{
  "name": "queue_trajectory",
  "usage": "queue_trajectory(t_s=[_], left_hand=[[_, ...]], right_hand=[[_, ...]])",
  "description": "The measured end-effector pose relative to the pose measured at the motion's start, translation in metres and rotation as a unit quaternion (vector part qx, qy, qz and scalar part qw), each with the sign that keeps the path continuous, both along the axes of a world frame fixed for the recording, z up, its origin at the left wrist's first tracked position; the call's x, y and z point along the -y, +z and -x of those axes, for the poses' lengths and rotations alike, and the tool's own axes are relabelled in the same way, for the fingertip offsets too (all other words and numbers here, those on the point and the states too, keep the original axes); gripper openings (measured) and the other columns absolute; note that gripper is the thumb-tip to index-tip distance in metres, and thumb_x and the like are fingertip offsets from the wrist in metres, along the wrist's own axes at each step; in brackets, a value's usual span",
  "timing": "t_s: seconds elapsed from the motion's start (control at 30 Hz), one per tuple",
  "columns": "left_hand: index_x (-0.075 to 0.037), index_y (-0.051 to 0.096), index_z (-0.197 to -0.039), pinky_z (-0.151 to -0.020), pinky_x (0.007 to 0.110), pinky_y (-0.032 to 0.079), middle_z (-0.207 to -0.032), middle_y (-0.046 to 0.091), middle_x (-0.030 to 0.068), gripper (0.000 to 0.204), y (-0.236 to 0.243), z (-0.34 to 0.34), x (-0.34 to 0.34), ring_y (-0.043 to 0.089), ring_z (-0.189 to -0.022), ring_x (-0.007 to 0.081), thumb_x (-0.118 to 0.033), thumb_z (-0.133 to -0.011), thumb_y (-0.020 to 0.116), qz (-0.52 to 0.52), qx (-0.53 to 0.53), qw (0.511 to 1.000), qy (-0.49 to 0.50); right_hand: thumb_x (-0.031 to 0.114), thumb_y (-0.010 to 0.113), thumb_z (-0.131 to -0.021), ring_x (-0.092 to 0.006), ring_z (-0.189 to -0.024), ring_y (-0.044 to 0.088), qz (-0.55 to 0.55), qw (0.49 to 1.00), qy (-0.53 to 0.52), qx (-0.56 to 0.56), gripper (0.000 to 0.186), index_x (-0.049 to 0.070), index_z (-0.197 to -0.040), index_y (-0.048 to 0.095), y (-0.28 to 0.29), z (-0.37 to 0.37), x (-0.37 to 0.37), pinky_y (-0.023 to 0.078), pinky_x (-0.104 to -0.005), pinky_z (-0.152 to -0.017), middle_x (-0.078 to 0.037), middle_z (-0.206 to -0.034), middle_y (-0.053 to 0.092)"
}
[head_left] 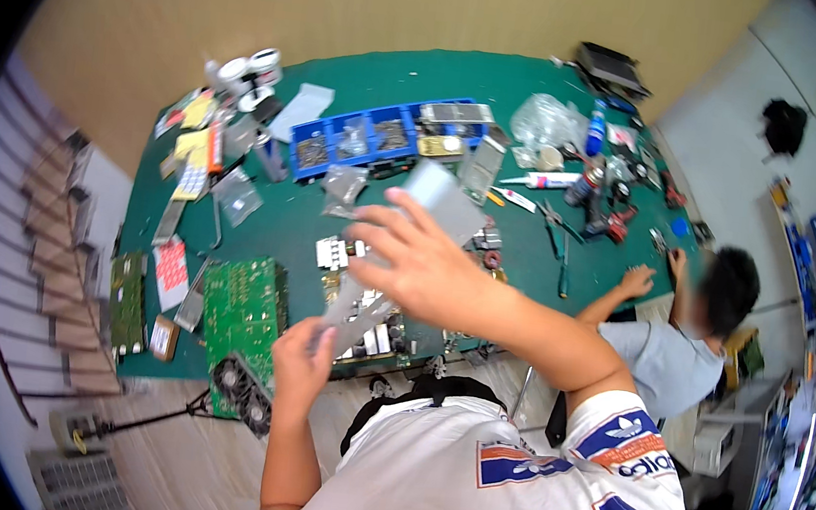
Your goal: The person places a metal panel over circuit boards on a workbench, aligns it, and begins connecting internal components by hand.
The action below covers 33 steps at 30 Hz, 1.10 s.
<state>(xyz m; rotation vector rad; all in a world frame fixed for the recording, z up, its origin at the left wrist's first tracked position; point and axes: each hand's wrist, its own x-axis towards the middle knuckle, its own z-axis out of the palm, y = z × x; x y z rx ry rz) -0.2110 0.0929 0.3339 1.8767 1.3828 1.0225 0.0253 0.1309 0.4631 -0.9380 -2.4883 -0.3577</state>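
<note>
My left hand (303, 364) is closed on a thin grey strip (357, 316), which slants up over a board of electronic parts (380, 343). My right hand (417, 264) is higher, above that board, with its fingers spread and bent across the strip's upper part; whether they touch it is unclear, and the thumb is hidden. A pale grey sheet (448, 209) shows behind my right fingers, partly hidden by them. A large green circuit board (240, 301) lies left of my left hand, with black fans (241, 392) at the table's near edge.
The green table (469, 71) holds a blue parts tray (394, 112), plastic bags (549, 125), several pliers (564, 268), tubes and cans (585, 185), and white tubs (247, 76). Another person (667, 370) sits at the right, hands on the table. A wall stands behind it.
</note>
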Motion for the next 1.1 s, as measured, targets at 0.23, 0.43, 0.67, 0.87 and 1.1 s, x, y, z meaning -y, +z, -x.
queue_trajectory(t_s=[0.23,0.43,0.67,0.87,1.1], left_hand=[[0.003,0.065,-0.094,-0.069,0.028,0.048,-0.081,0.065,0.0040,0.017,-0.025,0.040,-0.019,0.056,-0.076,0.0100,-0.013,-0.092,0.071,0.043,0.104,0.993,0.021],[0.004,0.061,-0.113,-0.085,0.029,0.048,-0.102,0.066,0.0051,0.033,-0.068,0.073,-0.055,0.061,-0.093,0.0137,-0.017,-0.091,0.074,0.114,0.318,0.940,-0.043],[0.003,0.054,-0.129,-0.102,0.034,0.047,-0.124,0.066,0.0120,0.038,-0.150,0.088,-0.098,0.064,-0.111,0.0198,-0.007,-0.095,0.066,0.171,0.467,0.868,-0.019],[0.007,0.042,-0.142,-0.103,0.035,0.046,-0.132,0.061,0.0156,0.070,-0.197,0.074,-0.105,0.060,-0.117,0.0228,-0.019,-0.088,0.078,0.191,0.238,0.950,0.070],[0.002,0.056,-0.129,-0.091,0.036,0.050,-0.111,0.065,0.0142,0.073,-0.238,0.064,-0.101,0.064,-0.102,0.0247,-0.041,-0.077,0.085,0.327,0.049,0.943,0.043]], right_hand=[[0.013,0.078,-0.081,-0.0304,-0.114,0.060,0.143,0.887,-0.120,-0.422,0.045,0.005,-0.123,0.063,-0.115,-0.036,0.011,0.049,-0.0433,-0.098,-0.014,-0.126,0.060],[0.028,0.073,-0.093,-0.0239,-0.129,0.054,0.602,0.526,-0.113,-0.590,0.085,0.005,-0.157,0.022,-0.257,-0.044,-0.026,0.041,-0.0371,-0.110,-0.022,-0.147,0.046],[0.033,0.080,-0.085,-0.0230,-0.122,0.056,0.689,0.519,-0.105,-0.495,0.085,0.006,-0.151,0.033,-0.292,-0.029,-0.043,0.048,-0.0376,-0.098,-0.015,-0.136,0.058],[0.030,0.084,-0.081,-0.0275,-0.122,0.059,0.728,0.479,-0.115,-0.476,0.086,0.002,-0.147,0.038,-0.336,-0.019,-0.045,0.048,-0.0401,-0.102,-0.016,-0.133,0.059],[0.035,0.078,-0.085,-0.0256,-0.112,0.062,0.699,0.666,-0.193,-0.174,0.059,-0.003,-0.128,0.061,-0.381,-0.019,-0.037,0.048,-0.0354,-0.097,-0.018,-0.123,0.066]])
